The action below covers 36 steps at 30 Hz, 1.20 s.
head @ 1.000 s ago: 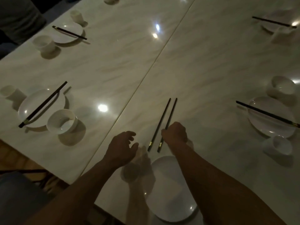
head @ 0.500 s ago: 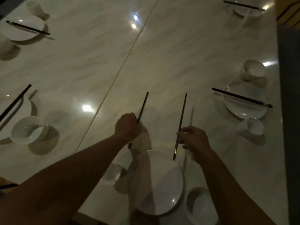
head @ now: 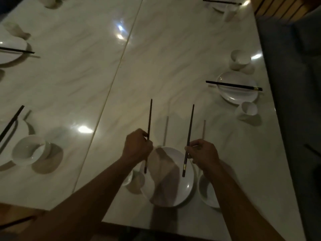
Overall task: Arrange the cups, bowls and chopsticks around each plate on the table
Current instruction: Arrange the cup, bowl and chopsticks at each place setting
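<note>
hands each pinch one stick: my left hand [head: 138, 146] grips the left chopstick [head: 149, 117], my right hand [head: 204, 153] the right chopstick [head: 190, 126], both held above the near plate [head: 189, 186], which sits between cup [head: 129, 178] and bowl [head: 206, 193]. i judge that setting them down apart could leave the pair splayed, or a handle end could clip the plate rim and roll.

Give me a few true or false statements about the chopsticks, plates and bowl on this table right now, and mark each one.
1. The left hand grips the left chopstick; the right hand grips the right chopstick. True.
2. Both lie flat on the near plate. False: they are held raised over it.
3. A bowl sits right of the near plate. True.
4. The right-side plate has no chopsticks. False: a chopstick pair lies across it.
</note>
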Tool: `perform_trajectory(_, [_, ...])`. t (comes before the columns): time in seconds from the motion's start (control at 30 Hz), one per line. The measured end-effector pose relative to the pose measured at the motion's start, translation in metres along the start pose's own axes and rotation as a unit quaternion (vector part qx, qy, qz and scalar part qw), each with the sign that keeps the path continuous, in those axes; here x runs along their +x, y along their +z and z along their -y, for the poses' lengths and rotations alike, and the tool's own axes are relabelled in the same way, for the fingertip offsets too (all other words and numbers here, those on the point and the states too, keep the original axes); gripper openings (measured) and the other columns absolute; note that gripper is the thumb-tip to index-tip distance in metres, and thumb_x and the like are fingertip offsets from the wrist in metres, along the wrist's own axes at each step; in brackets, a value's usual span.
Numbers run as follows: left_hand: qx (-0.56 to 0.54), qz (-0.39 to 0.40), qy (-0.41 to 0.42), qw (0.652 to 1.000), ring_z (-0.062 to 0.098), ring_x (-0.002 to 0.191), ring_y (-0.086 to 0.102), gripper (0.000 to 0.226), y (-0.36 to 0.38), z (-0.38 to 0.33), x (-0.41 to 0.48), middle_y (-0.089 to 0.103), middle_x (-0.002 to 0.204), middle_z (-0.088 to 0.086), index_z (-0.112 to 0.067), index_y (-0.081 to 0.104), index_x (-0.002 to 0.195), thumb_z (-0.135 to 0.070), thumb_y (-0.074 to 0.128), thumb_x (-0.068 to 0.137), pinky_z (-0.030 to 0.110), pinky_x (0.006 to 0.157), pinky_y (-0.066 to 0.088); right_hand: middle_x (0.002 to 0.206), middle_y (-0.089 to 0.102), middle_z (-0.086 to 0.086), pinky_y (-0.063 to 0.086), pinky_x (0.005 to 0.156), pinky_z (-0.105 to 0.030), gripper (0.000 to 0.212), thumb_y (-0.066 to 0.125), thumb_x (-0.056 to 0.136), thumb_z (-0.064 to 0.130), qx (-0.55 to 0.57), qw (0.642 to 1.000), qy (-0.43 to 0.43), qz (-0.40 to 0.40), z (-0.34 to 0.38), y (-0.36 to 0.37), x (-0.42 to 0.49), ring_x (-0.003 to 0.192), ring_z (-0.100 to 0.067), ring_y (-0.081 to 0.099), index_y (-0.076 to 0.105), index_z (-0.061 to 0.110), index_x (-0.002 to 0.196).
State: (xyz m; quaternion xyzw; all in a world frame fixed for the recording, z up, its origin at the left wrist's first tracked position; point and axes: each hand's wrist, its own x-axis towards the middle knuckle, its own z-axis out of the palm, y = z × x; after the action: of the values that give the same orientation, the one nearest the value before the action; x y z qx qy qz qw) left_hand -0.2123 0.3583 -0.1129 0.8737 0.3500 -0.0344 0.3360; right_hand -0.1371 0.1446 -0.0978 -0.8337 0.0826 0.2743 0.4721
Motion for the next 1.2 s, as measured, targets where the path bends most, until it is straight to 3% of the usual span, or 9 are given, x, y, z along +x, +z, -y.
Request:
perform_trajectory(0.13, [-0.038, 0.09, -0.055, 0.994, 0.006, 0.065, 0.06, 0.028, 0.017, 0.003, -0.057, 0.065, 0.087, 0.001, -0.016, 0.062, 0.102, -0.022, 0.073, 0.077, 0.018, 0.053, 0.047, 0.079, 0.073, -0.001, 0.052, 0.057, -0.024, 0.014, 0.077, 0.082, 0.017, -0.033, 0.999, -0.01, -0.013, -0.007, 0.005, -0.02, 0.066, -0.01, 0.071, 0.066, 0.016, 0.091])
perform_trajectory(0.23, [-0.041, 0.131, -0.057, 0.989, 0.013, 0.073, 0.066, 0.025, 0.034, 0.007, -0.079, 0.065, 0.09, 0.001, -0.016, 0.061, 0.101, -0.022, 0.072, 0.08, 0.031, 0.065, 0.059, 0.082, 0.072, 0.002, 0.056, 0.063, -0.027, 0.015, 0.076, 0.082, 0.019, -0.043, 0.999, -0.014, -0.021, -0.012, 0.008, -0.034, 0.071, -0.01, 0.07, 0.065, 0.021, 0.093])
perform_trajectory(0.47, [-0.003, 0.136, -0.027, 0.99, 0.016, 0.078, 0.065, 0.025, 0.06, 0.007, -0.091, 0.063, 0.09, 0.002, -0.016, 0.057, 0.102, -0.021, 0.07, 0.081, 0.037, 0.072, 0.059, 0.079, 0.073, 0.004, 0.061, 0.076, -0.039, 0.016, 0.079, 0.077, 0.025, -0.063, 0.996, -0.038, -0.041, -0.031, 0.008, -0.061, 0.075, -0.014, 0.071, 0.068, 0.025, 0.089])
perform_trajectory(0.6, [0.011, 0.142, -0.012, 0.99, 0.016, 0.081, 0.065, 0.025, 0.066, 0.01, -0.089, 0.065, 0.092, 0.002, -0.016, 0.057, 0.106, -0.021, 0.067, 0.084, 0.036, 0.076, 0.058, 0.078, 0.072, 0.003, 0.06, 0.075, -0.035, 0.016, 0.078, 0.079, 0.024, -0.086, 0.995, -0.041, -0.039, -0.038, 0.008, -0.073, 0.075, -0.014, 0.07, 0.069, 0.021, 0.092])
perform_trajectory(0.77, [0.008, 0.126, -0.011, 0.992, 0.016, 0.083, 0.063, 0.025, 0.066, 0.005, -0.087, 0.063, 0.091, 0.001, -0.016, 0.059, 0.104, -0.021, 0.07, 0.082, 0.035, 0.076, 0.057, 0.075, 0.071, 0.003, 0.053, 0.061, -0.021, 0.018, 0.076, 0.082, 0.021, -0.099, 0.993, -0.041, -0.04, -0.041, 0.009, -0.083, 0.069, -0.009, 0.068, 0.069, 0.016, 0.098])
perform_trajectory(1.07, [-0.005, 0.144, -0.03, 0.989, 0.016, 0.081, 0.064, 0.029, 0.068, 0.009, -0.089, 0.064, 0.092, 0.001, -0.018, 0.057, 0.105, -0.021, 0.072, 0.08, 0.037, 0.076, 0.059, 0.084, 0.07, 0.001, 0.059, 0.079, -0.032, 0.023, 0.077, 0.082, 0.024, -0.136, 0.988, -0.061, -0.033, -0.046, 0.02, -0.091, 0.079, -0.012, 0.067, 0.068, 0.015, 0.102])
perform_trajectory(1.2, [-0.01, 0.143, -0.027, 0.989, 0.016, 0.084, 0.064, 0.032, 0.069, 0.009, -0.088, 0.063, 0.095, 0.0, -0.017, 0.058, 0.108, -0.018, 0.073, 0.08, 0.037, 0.078, 0.058, 0.09, 0.07, 0.002, 0.056, 0.078, -0.026, 0.025, 0.076, 0.083, 0.026, -0.152, 0.987, -0.058, -0.018, -0.05, 0.022, -0.093, 0.083, -0.01, 0.066, 0.067, 0.018, 0.105])
